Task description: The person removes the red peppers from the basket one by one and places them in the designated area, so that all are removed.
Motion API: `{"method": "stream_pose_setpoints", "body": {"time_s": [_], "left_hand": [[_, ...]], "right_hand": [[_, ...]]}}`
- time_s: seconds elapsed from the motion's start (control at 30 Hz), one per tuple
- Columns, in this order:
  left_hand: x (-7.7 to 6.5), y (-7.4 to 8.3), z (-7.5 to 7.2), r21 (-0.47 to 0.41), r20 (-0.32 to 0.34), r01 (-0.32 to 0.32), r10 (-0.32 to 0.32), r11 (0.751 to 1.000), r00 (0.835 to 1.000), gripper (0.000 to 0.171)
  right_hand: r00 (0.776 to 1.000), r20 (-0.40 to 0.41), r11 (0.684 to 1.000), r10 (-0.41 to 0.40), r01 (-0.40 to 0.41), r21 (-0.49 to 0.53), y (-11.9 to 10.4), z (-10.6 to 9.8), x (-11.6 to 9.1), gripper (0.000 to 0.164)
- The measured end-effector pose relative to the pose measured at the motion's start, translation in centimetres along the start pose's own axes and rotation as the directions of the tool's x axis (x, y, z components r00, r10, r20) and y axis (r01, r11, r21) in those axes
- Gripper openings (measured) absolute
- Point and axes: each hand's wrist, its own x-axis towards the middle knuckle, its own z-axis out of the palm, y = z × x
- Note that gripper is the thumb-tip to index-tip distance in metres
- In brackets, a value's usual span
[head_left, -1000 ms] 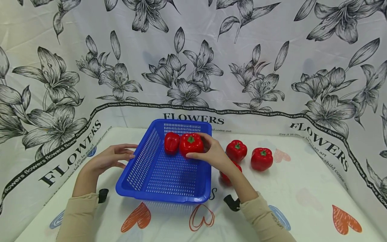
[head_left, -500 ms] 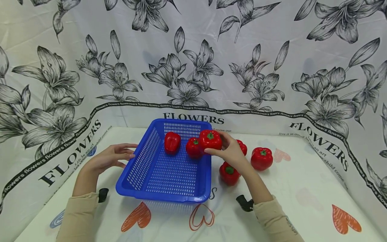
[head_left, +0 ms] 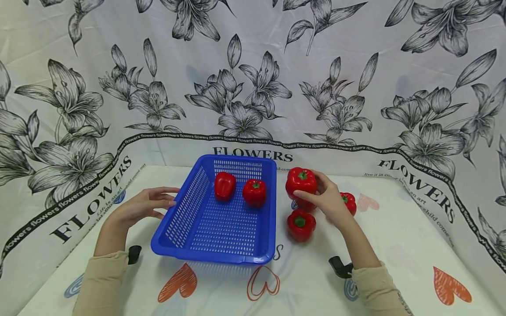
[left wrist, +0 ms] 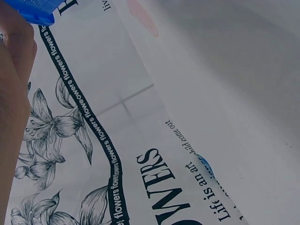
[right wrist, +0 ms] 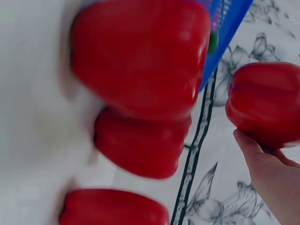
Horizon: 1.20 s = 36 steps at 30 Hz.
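In the head view, my right hand (head_left: 330, 199) grips a red bell pepper (head_left: 300, 181) above the table, to the right of a blue plastic basket (head_left: 213, 259). The right wrist view shows this held pepper (right wrist: 267, 105) with the thumb against its underside. Inside the basket are a bell pepper lying on its side (head_left: 225, 187) and another with its green stem up (head_left: 254, 193). At the basket's left rim, my left hand (head_left: 140, 207) has its fingers loosely extended, fingertips right at the edge. Only part of the left hand (left wrist: 16, 51) appears in the left wrist view.
On the table right of the basket stand a near bell pepper (head_left: 301, 225), one partly hidden below the held pepper (head_left: 306, 205), and one partly behind the right hand (head_left: 349, 202). A flower-printed cloth (head_left: 336, 162) hangs behind. Black mounts (head_left: 341, 267) sit at both wrists.
My right hand has carried its pepper from over the basket rightward past the rim, above the peppers on the table. The stem-up pepper in the basket is now uncovered. My left hand stays put.
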Motion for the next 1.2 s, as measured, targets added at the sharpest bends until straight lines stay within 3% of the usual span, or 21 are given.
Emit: {"method": "stream_pose_setpoints", "body": {"time_s": [0.47, 0.7, 1.2], "left_hand": [[0.0, 0.2, 0.1, 0.006, 0.002, -0.003, 0.003, 1.000, 1.000, 0.062], [-0.1, 0.2, 0.1, 0.008, -0.006, 0.003, -0.003, 1.000, 1.000, 0.062], [-0.1, 0.3, 0.1, 0.015, -0.016, 0.016, -0.016, 1.000, 1.000, 0.063]], "right_hand": [[0.991, -0.106, 0.996, 0.082, -0.084, -0.020, 1.9, -5.1, -1.1, 0.094], [0.981, -0.179, 0.995, 0.077, -0.087, -0.048, 2.7, -6.9, -1.3, 0.094], [0.918, -0.349, 0.981, 0.186, -0.194, 0.011, 4.8, -10.2, -1.6, 0.094]]}}
